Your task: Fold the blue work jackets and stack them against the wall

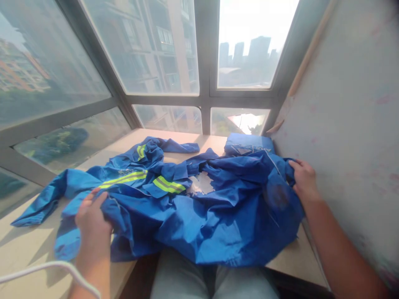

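A blue work garment [218, 224] lies spread and crumpled across the near side of the sill, its lower edge hanging over my knees. My left hand [93, 211] grips its left part, fingers closed on the cloth. At the far right, my right hand [304, 178] pinches a bunched edge of the same blue cloth. Behind and to the left lies a blue work jacket [124, 178] with yellow-green reflective strips, its sleeves stretched out. The garments overlap, and where one stops and the other starts is hard to tell. A whitish patch [202, 182] shows in the middle.
A folded blue bundle [247, 143] sits at the back right near the window. Windows [162, 41] close off the back and left; a pale wall [352, 124] stands on the right. A white cable [56, 265] crosses the lower left of the light sill [28, 249].
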`<move>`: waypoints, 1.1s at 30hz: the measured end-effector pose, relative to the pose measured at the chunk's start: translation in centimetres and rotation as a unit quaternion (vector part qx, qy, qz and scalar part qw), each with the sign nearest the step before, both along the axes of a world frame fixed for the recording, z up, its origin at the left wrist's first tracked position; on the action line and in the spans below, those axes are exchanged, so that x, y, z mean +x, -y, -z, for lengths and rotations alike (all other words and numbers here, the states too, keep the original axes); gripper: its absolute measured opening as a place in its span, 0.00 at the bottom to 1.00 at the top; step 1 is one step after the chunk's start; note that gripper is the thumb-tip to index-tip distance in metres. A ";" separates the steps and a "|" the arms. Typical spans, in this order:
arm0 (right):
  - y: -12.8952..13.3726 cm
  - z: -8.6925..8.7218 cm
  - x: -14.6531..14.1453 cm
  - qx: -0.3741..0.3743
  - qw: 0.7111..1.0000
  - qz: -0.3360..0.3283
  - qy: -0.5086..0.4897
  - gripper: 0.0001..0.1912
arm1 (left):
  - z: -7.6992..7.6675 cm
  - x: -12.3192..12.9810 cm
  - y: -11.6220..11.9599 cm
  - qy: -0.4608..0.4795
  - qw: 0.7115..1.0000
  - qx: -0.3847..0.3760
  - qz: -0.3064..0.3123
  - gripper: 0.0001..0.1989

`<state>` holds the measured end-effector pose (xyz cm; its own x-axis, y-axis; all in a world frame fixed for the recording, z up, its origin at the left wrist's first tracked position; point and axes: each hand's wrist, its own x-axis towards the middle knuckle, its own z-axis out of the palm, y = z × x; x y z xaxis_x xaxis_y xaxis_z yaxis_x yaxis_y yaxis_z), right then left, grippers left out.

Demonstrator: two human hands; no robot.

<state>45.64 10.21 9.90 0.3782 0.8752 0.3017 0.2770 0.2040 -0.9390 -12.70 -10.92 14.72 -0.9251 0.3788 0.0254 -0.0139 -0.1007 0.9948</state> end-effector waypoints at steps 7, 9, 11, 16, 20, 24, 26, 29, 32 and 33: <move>8.6 -1.1 -13.5 0.038 0.956 -0.218 0.193 0.15 | 1.3 15.5 -2.5 -0.206 0.869 -0.068 0.444 0.23; 11.1 1.8 -16.0 0.014 0.881 -0.341 0.327 0.13 | 4.3 19.2 -2.4 -0.330 0.740 -0.124 0.573 0.22; 12.6 5.0 -17.1 -0.004 0.830 -0.370 0.417 0.13 | 7.7 21.2 -2.2 -0.451 0.636 -0.160 0.606 0.24; 13.0 10.5 -16.6 -0.008 0.825 -0.352 0.441 0.14 | 13.8 20.6 -1.7 -0.549 0.597 -0.196 0.551 0.27; 12.0 11.7 -16.9 0.011 0.846 -0.331 0.419 0.13 | 15.2 18.8 -2.4 -0.560 0.592 -0.175 0.553 0.27; 10.0 11.8 -18.8 0.014 0.845 -0.315 0.433 0.13 | 15.6 18.1 -4.5 -0.566 0.596 -0.182 0.539 0.24; 8.8 11.8 -19.9 0.006 0.845 -0.304 0.439 0.12 | 15.7 17.8 -5.7 -0.571 0.599 -0.189 0.529 0.22; 6.9 11.9 -21.1 0.001 0.851 -0.287 0.440 0.12 | 16.0 17.3 -7.5 -0.578 0.603 -0.193 0.515 0.22; 5.2 12.3 -21.9 0.003 0.862 -0.285 0.418 0.12 | 16.2 16.6 -9.1 -0.585 0.606 -0.190 0.505 0.22; 4.7 12.6 -22.0 0.002 0.870 -0.287 0.401 0.12 | 16.2 16.4 -9.5 -0.588 0.606 -0.188 0.502 0.22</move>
<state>23.60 5.54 -2.69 -0.4555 0.8481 0.2705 0.6937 0.5286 -0.4892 3.71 -1.39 -1.49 0.3493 0.9193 0.1812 0.8602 -0.3913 0.3270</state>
